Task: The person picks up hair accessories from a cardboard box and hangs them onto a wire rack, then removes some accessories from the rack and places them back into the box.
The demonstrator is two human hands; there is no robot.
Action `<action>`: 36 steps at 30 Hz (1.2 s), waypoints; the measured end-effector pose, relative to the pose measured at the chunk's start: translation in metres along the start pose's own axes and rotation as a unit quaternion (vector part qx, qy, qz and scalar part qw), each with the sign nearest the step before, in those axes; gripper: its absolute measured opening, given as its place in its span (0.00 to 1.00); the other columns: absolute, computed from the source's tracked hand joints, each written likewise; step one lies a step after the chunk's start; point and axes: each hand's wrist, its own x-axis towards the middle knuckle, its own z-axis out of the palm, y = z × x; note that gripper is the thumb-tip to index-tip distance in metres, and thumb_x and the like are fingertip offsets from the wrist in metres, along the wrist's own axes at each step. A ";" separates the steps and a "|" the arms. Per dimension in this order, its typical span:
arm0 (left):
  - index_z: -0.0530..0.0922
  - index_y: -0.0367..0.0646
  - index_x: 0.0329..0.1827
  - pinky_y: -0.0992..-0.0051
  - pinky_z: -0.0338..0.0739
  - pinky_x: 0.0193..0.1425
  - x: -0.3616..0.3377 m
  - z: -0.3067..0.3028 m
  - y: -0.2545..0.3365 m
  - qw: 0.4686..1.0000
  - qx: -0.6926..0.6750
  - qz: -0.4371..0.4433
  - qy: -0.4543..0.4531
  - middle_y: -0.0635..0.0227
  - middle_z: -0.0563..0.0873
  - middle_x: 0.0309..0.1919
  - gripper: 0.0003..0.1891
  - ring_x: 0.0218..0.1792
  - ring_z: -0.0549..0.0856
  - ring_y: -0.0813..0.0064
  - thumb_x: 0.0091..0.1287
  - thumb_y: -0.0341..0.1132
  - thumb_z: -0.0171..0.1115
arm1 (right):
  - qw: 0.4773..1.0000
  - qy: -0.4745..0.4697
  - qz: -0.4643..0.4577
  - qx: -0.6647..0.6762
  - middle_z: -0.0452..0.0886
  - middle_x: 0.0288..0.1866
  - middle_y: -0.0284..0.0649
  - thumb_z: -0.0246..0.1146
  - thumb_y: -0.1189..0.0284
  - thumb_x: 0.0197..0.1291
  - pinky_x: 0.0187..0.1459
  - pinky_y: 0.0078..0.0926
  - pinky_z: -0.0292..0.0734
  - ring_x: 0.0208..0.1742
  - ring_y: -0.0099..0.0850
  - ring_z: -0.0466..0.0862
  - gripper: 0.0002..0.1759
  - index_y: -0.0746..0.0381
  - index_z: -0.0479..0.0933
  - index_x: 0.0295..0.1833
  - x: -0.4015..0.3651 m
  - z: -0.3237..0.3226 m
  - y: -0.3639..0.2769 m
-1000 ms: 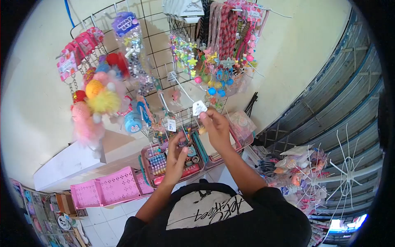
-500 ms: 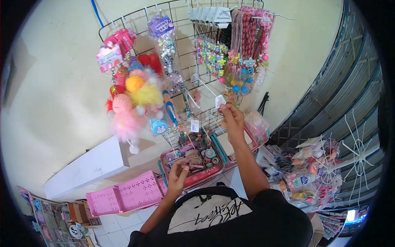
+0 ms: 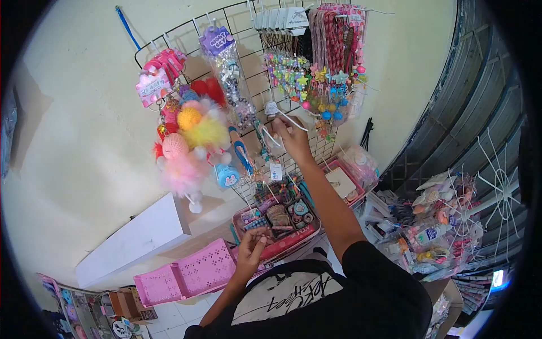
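Note:
My right hand (image 3: 295, 144) is raised to the wire rack, fingers bent together beside a white hook (image 3: 293, 120). A small white tag (image 3: 271, 108) hangs far back on that hook, just above the fingertips. Whatever those fingers hold is too small to make out. My left hand (image 3: 250, 254) is low, in front of the red basket (image 3: 291, 242), with thumb and fingers pinched. Any item in that pinch cannot be made out. Rolled and bundled small accessories (image 3: 279, 216) fill the basket's dark compartments.
The wire grid (image 3: 248, 39) carries beaded strands (image 3: 288, 76), fluffy keychains (image 3: 192, 127) and a bagged bead set (image 3: 228, 73). A pink perforated basket (image 3: 206, 268) and a white shelf (image 3: 135, 240) are at left. Bagged goods (image 3: 435, 231) and a wire spinner stand (image 3: 497, 198) are at right.
My right hand has moved left and up along the hook, and the white tag now sits near the hook's back. My left hand stays low by the basket. The view has shifted slightly.

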 end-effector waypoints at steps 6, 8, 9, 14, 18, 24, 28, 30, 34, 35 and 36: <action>0.73 0.37 0.59 0.74 0.73 0.57 0.003 0.004 -0.016 0.996 0.025 -0.067 -0.060 0.66 0.81 0.48 0.13 0.50 0.80 0.76 0.75 0.31 0.54 | 0.995 -0.041 0.049 -0.080 0.80 0.39 0.42 0.61 0.66 0.68 0.41 0.26 0.74 0.40 0.27 0.78 0.13 0.66 0.78 0.46 -0.109 -0.061 -0.012; 0.75 0.38 0.57 0.75 0.73 0.57 0.009 0.013 -0.032 0.990 0.047 -0.091 -0.093 0.68 0.81 0.47 0.13 0.49 0.79 0.78 0.75 0.33 0.54 | 0.970 -0.141 0.166 -0.112 0.84 0.43 0.42 0.62 0.66 0.67 0.45 0.27 0.74 0.43 0.27 0.81 0.13 0.66 0.79 0.49 -0.164 -0.093 -0.012; 0.75 0.39 0.57 0.75 0.72 0.57 0.014 0.018 -0.043 0.986 0.018 -0.096 -0.138 0.68 0.81 0.47 0.12 0.49 0.79 0.78 0.74 0.33 0.55 | 0.952 -0.191 0.186 -0.148 0.84 0.41 0.43 0.61 0.66 0.68 0.44 0.29 0.75 0.40 0.29 0.83 0.13 0.65 0.80 0.47 -0.197 -0.110 0.002; 0.76 0.39 0.57 0.78 0.73 0.55 0.031 0.060 -0.079 0.930 0.057 -0.161 -0.326 0.68 0.82 0.46 0.14 0.49 0.80 0.79 0.73 0.36 0.57 | 0.668 -0.579 0.207 -0.419 0.82 0.52 0.48 0.61 0.55 0.63 0.51 0.43 0.77 0.52 0.47 0.82 0.28 0.61 0.73 0.62 -0.340 -0.217 -0.009; 0.76 0.38 0.58 0.73 0.76 0.54 0.039 0.120 -0.070 0.876 0.141 -0.107 -0.448 0.63 0.84 0.47 0.17 0.48 0.82 0.74 0.72 0.38 0.59 | 0.652 -0.530 0.375 -0.392 0.81 0.51 0.47 0.60 0.54 0.60 0.51 0.50 0.77 0.51 0.50 0.82 0.24 0.57 0.76 0.56 -0.389 -0.265 -0.051; 0.75 0.40 0.60 0.72 0.75 0.56 -0.011 0.277 -0.095 0.720 0.186 -0.080 -0.664 0.63 0.84 0.49 0.18 0.51 0.82 0.71 0.71 0.37 0.60 | 0.792 -0.468 0.316 -0.232 0.84 0.35 0.50 0.60 0.62 0.57 0.39 0.42 0.77 0.34 0.39 0.82 0.17 0.67 0.82 0.35 -0.434 -0.387 -0.138; 0.74 0.39 0.61 0.69 0.75 0.57 -0.086 0.372 -0.086 0.599 0.211 0.026 -0.772 0.58 0.82 0.51 0.20 0.52 0.82 0.65 0.68 0.36 0.62 | 0.772 -0.408 0.445 -0.199 0.82 0.31 0.55 0.60 0.63 0.55 0.39 0.43 0.75 0.33 0.47 0.81 0.18 0.69 0.80 0.32 -0.473 -0.528 -0.233; 0.73 0.38 0.62 0.67 0.73 0.60 -0.125 0.415 -0.086 0.548 0.217 0.043 -0.807 0.54 0.80 0.54 0.22 0.54 0.81 0.59 0.66 0.35 0.63 | 0.755 -0.312 0.459 -0.349 0.83 0.33 0.55 0.60 0.62 0.53 0.40 0.42 0.76 0.34 0.45 0.82 0.19 0.70 0.81 0.35 -0.482 -0.589 -0.325; 0.72 0.40 0.65 0.62 0.66 0.68 -0.191 0.481 -0.101 0.508 0.153 0.189 -0.826 0.51 0.73 0.63 0.25 0.64 0.72 0.53 0.65 0.35 0.64 | 0.616 -0.181 0.625 -0.445 0.87 0.33 0.46 0.64 0.67 0.52 0.35 0.39 0.80 0.33 0.37 0.86 0.15 0.70 0.85 0.36 -0.578 -0.680 -0.384; 0.71 0.41 0.67 0.60 0.62 0.71 -0.204 0.492 -0.103 0.499 0.143 0.230 -0.823 0.50 0.69 0.67 0.27 0.69 0.68 0.50 0.64 0.36 0.64 | 0.585 -0.124 0.674 -0.434 0.87 0.35 0.47 0.65 0.68 0.52 0.35 0.38 0.81 0.34 0.37 0.86 0.14 0.69 0.86 0.37 -0.613 -0.687 -0.386; 0.71 0.41 0.67 0.60 0.62 0.71 -0.214 0.500 -0.108 0.492 0.144 0.221 -0.829 0.50 0.69 0.67 0.27 0.69 0.68 0.50 0.64 0.36 0.64 | 0.559 -0.122 0.715 -0.402 0.87 0.36 0.46 0.66 0.67 0.53 0.35 0.38 0.81 0.35 0.37 0.86 0.14 0.68 0.86 0.37 -0.655 -0.690 -0.379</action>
